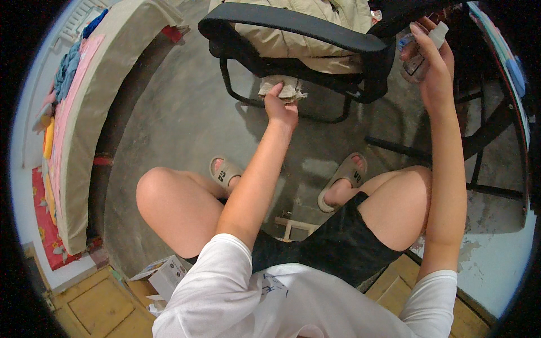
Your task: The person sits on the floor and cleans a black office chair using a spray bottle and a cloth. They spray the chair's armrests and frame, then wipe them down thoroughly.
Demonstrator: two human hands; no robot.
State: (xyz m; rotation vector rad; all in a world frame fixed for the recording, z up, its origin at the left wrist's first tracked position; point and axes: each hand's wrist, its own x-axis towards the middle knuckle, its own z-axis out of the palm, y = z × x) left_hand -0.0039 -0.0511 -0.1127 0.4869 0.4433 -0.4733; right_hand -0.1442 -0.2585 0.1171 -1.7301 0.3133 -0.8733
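In my left hand is a folded beige cloth, pinched with the thumb on top. It is just below the seat edge of a black-framed chair, in front of its lower metal tube. My right hand is raised at the upper right, beside the chair's armrest. Its fingers wrap a clear plastic bottle with a white cap, which is tilted. Over the chair lies a khaki garment, partly hidden behind the black armrest.
A bed with a beige cover and bedding runs along the left. At the right stands a table with dark metal legs. A cardboard box is on the floor at lower left, near a wooden door. My slippered feet rest on concrete floor.
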